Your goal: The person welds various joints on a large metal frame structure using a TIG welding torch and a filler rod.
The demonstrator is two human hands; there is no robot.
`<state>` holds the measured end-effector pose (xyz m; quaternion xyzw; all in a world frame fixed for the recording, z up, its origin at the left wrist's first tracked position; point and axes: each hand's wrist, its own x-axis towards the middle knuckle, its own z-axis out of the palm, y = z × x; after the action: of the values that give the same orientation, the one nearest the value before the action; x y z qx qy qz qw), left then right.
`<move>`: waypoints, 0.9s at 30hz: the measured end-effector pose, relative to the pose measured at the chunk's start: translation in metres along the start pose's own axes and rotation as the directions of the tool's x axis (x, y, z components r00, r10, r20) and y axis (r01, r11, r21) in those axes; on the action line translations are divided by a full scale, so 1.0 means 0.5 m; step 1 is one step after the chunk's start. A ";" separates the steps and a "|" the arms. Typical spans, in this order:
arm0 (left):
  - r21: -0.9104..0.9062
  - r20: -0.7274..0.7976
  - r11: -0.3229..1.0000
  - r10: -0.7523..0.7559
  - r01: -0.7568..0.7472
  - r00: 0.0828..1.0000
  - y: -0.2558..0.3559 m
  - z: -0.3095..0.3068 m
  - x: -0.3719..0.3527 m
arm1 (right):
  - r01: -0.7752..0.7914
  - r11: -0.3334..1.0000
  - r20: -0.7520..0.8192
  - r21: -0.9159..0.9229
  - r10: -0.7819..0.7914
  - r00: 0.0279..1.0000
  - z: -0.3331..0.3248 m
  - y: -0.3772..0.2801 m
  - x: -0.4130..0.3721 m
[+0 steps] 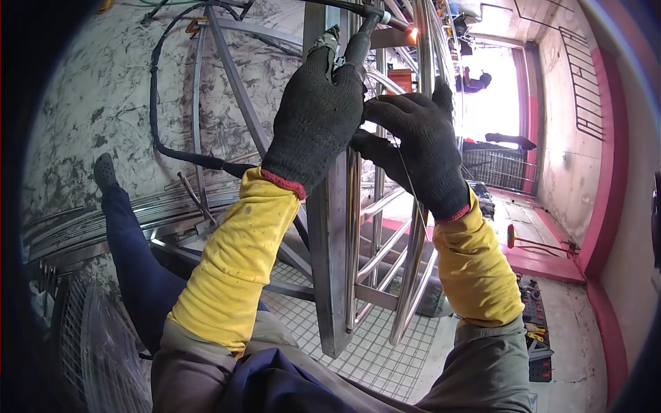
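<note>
My left hand [318, 113], in a dark knit glove with a red cuff, is closed around the handle of a welding torch [359, 45]. The torch head points right, towards a small bright orange glow [414, 33] on a shiny metal tube [423, 51]. My right hand [420, 141], gloved alike, is bent with its fingers drawn together beside the tubes. A thin welding rod [407, 175] runs through its grip and trails down past the wrist. Its far tip I cannot make out. Between my forearms stands a railing-like frame of polished tubes [411, 275] against a square steel beam [330, 261].
The torch's dark cable [155, 103] loops at the left. Metal bars [131, 213] lie on the floor near a shoe [105, 172]. Wire mesh [385, 358] shows beneath the frame. A person [475, 81] is at the bright doorway. Tools [537, 337] lie at the lower right.
</note>
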<state>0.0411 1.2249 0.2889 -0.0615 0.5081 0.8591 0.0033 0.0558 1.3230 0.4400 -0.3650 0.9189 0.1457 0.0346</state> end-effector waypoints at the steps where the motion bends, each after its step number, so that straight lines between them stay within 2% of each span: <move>1: 0.000 0.000 1.000 0.000 0.000 1.000 0.002 0.000 0.000 | 0.000 1.000 0.000 0.000 0.000 1.000 -0.002 -0.001 0.001; 4: -0.002 0.006 1.000 -0.023 0.023 1.000 0.006 -0.001 -0.001 | -0.002 1.000 0.015 -0.015 0.002 1.000 -0.008 -0.005 0.003; 6: 0.017 0.006 0.999 -0.042 0.041 0.999 0.004 -0.001 0.000 | -0.044 0.998 0.120 -0.040 0.048 0.992 -0.018 -0.009 0.003; 7: 0.017 0.006 0.999 -0.042 0.042 0.999 -0.001 0.003 0.002 | -0.044 0.998 0.120 -0.040 0.049 0.992 -0.010 -0.005 0.002; 9: -0.029 -0.047 0.996 0.084 -0.086 0.995 -0.004 0.011 0.007 | -0.035 0.987 -0.037 0.155 0.041 0.998 0.011 0.004 -0.002; 14: -0.026 -0.033 0.998 0.054 -0.055 0.998 0.008 0.004 0.000 | 0.030 0.992 -0.049 0.126 -0.024 0.999 0.011 0.015 -0.002; 17: -0.059 -0.003 0.998 0.026 -0.026 1.000 0.013 0.002 0.000 | -0.005 0.996 0.035 0.086 0.002 0.999 -0.005 0.004 -0.001; 19: 0.074 -0.044 0.996 0.044 -0.040 0.998 0.008 0.005 -0.001 | -0.009 1.000 0.051 0.001 0.009 0.999 -0.010 -0.003 0.000; 20: -0.026 0.008 1.000 0.010 -0.010 1.000 -0.002 0.001 -0.002 | -0.035 0.999 0.093 -0.014 0.036 0.995 -0.011 -0.004 -0.001; 23: 0.051 0.026 0.999 0.016 -0.017 1.000 0.006 -0.006 -0.007 | -0.015 0.999 0.073 -0.038 0.018 0.997 -0.011 -0.004 -0.002; 27: 0.053 0.014 0.999 -0.001 0.000 1.000 0.003 -0.004 -0.008 | -0.021 0.999 0.070 -0.030 0.023 0.997 -0.010 -0.002 -0.004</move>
<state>0.0452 1.2224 0.2896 -0.0554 0.5304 0.8459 0.0086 0.0581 1.3219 0.4446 -0.3497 0.9189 0.1723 0.0601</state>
